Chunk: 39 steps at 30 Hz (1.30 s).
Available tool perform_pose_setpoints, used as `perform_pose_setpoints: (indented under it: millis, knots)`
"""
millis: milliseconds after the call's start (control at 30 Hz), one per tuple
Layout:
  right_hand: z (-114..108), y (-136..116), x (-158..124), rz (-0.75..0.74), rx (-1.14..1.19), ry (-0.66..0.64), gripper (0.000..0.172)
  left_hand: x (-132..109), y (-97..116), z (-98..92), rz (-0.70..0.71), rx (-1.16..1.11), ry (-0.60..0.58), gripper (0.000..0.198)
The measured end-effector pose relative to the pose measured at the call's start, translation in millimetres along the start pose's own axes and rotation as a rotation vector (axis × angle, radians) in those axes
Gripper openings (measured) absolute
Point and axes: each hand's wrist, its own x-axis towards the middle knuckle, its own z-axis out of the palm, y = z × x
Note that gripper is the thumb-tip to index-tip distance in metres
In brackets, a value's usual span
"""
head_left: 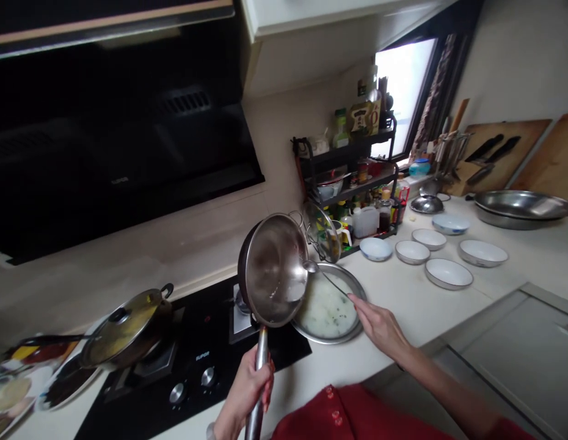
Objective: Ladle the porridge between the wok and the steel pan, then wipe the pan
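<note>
My left hand (251, 382) is wrapped round the long metal handle of a deep steel pan (275, 263). The pan is tilted on its side, its inside facing right, above the edge of a wide metal basin (360, 287). Pale, whitish soup (332, 308) with dark green bits fills the basin. Between the fingers of my right hand (378, 324) is the thin handle of a spoon (311, 266). Its bowl is at the pan's right rim, over the basin; whether it touches the rim I cannot tell. Only a little pale residue shows inside the pan.
A lidded pan (123, 330) stands on the black gas hob (196, 391) at left, beside plates of food. Behind the basin are a glass lid (327, 235) and a spice rack (352, 189). Several white bowls (449, 273) and metal basins (522, 208) sit on the right counter.
</note>
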Motion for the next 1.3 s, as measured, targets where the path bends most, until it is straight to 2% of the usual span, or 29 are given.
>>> perform_pose_setpoints:
  millis: [167,433,633,900,1033,1133,1200,1300]
  knots:
    - [-2,9,-1,-0.024,0.008,0.037,0.042,2,0,11.6,0.074,0.169,0.04,0.022]
    - [5,18,4,-0.296,-0.086,0.206,0.039,-4,9,16.9,0.148,0.329,0.053,0.022]
    - [7,7,10,-0.393,-0.03,0.194,0.033,-5,16,17.2,0.135,0.381,0.041,0.022]
    - [-2,-17,1,-0.577,0.097,0.213,0.028,4,21,20.7,0.13,0.365,0.009,0.024]
    - [4,-23,2,-0.667,0.092,0.238,0.027,8,23,19.1,0.111,0.346,-0.001,0.025]
    - [14,-7,2,-0.71,0.005,0.207,0.024,9,23,19.2,0.098,0.31,-0.02,0.024]
    - [19,17,1,-0.705,-0.07,0.172,0.026,11,23,19.3,0.089,0.294,-0.022,0.023]
    - [19,57,-3,-0.617,-0.137,0.166,0.029,12,22,18.0,0.082,0.292,-0.005,0.021]
